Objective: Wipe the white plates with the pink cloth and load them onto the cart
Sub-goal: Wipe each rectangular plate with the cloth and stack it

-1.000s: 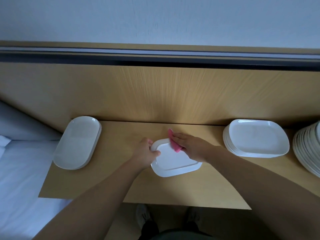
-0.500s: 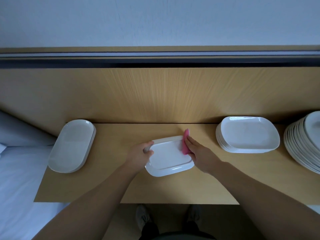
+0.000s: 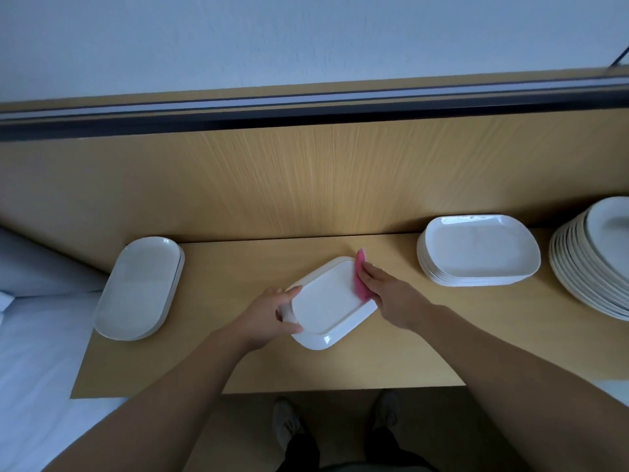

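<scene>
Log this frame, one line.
step: wiping | left hand: grips plate edge | right hand: presses pink cloth on plate

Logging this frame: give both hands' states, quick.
Left hand: closed, gripping the white plate by its edge.
Right hand: open, pressing the pink cloth on it.

One loose plate [image 3: 328, 301], one pink cloth [image 3: 360, 277], and three piles of plates: oval stack [image 3: 139, 287], perhaps three deep, rectangular stack [image 3: 476, 253], round stack [image 3: 592, 264].

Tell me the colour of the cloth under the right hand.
Pink. The cloth shows best in the head view, under the right hand on the white plate.
</scene>
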A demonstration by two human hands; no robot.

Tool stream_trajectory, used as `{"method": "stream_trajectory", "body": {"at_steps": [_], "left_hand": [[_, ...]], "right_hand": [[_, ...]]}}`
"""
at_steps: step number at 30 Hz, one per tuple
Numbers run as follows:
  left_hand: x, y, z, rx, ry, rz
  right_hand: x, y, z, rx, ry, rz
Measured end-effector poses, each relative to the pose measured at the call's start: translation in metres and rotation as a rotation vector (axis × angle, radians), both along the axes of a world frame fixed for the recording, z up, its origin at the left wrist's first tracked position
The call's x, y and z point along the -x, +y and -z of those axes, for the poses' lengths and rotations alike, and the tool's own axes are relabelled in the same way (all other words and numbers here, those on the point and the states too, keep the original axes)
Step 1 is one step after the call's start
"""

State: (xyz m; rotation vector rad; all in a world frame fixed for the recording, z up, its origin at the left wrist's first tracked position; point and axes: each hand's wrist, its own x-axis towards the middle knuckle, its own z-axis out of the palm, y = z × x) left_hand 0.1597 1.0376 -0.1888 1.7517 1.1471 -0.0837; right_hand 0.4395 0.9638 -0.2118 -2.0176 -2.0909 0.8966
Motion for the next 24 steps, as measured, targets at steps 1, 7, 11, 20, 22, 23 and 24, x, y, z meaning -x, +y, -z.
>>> {"method": "stream_trajectory", "body": {"at_steps": [1, 7, 11, 20, 22, 23, 24], "left_hand": [[0.001, 0.0, 0.001, -0.002, 0.002, -0.003], [-0.001, -0.011, 0.012, -0.034, -0.004, -0.129], [-0.004, -0.019, 0.018, -0.046, -0.022, -0.149], [-0.01, -0.031, 0.022, -0.051, -0.006, -0.217], [-0.013, -0.032, 0.023, -0.051, 0.006, -0.249], [-0.014, -0.031, 0.024, -0.052, 0.01, -0.262], [-0.016, -0.031, 0.025, -0.061, 0.013, -0.265]], "right_hand": [[0.001, 0.002, 0.0, -0.001, 0.002, -0.008], [0.015, -0.007, 0.004, -0.032, 0.074, 0.13], [0.037, -0.027, 0.008, -0.043, 0.14, 0.346], [0.068, -0.05, 0.014, -0.064, 0.242, 0.495], [0.077, -0.055, 0.017, -0.113, 0.246, 0.45], [0.083, -0.058, 0.019, -0.143, 0.244, 0.413], [0.088, -0.061, 0.02, -0.158, 0.217, 0.373]]}}
